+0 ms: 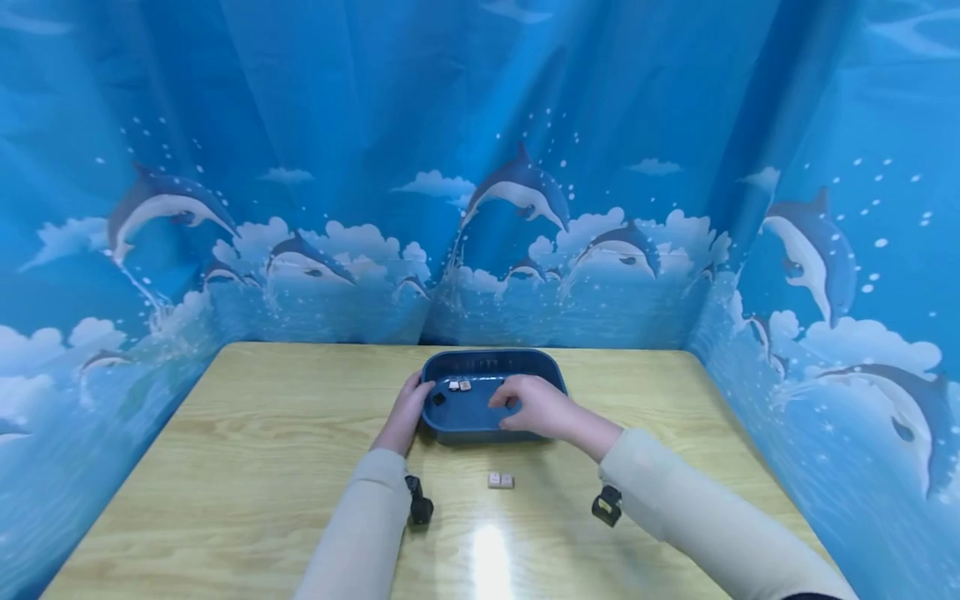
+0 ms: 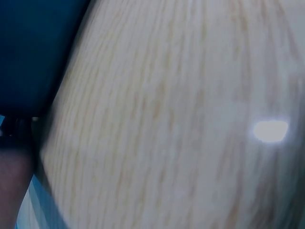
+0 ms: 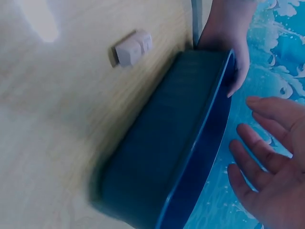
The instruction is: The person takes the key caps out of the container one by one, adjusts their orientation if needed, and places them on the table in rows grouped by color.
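A dark blue plastic bin [image 1: 487, 436] stands on the table. My left hand [image 1: 407, 407] grips its left rim, the thumb hooked over the inside as the right wrist view shows. Above the bin's right part hovers my right hand [image 1: 536, 406]; in the right wrist view its fingers are loosely spread with nothing between them. On the bin's floor lie a white keycap-like block [image 1: 453, 386], a beige one [image 1: 465, 386] and a black one [image 1: 438, 399]. Two pale keycap-like blocks [image 3: 133, 48] sit side by side on the table in front of the bin.
The wood-grain table [image 1: 285, 467] carries a bright light reflection near its front. A blue dolphin-print curtain [image 1: 360, 167] hangs behind the table and along both sides. Black wrist cameras are strapped at both sleeves.
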Tool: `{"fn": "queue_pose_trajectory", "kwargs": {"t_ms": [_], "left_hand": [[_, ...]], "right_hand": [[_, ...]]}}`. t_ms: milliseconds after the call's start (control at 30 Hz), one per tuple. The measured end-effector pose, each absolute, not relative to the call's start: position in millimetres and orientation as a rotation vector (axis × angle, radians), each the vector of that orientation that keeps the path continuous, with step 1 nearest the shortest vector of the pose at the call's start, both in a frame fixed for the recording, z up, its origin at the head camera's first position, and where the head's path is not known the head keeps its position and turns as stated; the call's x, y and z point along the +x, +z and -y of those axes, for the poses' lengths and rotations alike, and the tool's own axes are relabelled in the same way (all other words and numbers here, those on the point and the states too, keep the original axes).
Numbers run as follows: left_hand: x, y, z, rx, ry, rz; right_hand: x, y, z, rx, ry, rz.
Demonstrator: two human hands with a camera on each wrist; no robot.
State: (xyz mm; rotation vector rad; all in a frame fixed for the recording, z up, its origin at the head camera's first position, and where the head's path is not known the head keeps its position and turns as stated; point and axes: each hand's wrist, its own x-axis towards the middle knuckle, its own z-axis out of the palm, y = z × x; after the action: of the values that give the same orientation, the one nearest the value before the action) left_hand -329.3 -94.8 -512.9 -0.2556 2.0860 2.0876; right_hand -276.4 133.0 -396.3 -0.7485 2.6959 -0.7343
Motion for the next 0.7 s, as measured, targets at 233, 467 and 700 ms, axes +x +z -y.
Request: {"fn": "queue_pose_trajectory", "kwargs": {"t_ms": [233, 467, 700], "left_hand": [[-330, -515, 96, -0.252, 2.104, -2.08], [-332, -517, 94, -0.247, 2.105, -2.09], [-331, -516, 95, -0.293, 2.059, -2.093]], "right_hand": [[-305, -395, -119, -0.863, -0.635, -2.628], [-333, -401, -105, -0.891, -0.441, -2.595], [-353, -409, -90, -0.89, -0.338, -2.529]]}}
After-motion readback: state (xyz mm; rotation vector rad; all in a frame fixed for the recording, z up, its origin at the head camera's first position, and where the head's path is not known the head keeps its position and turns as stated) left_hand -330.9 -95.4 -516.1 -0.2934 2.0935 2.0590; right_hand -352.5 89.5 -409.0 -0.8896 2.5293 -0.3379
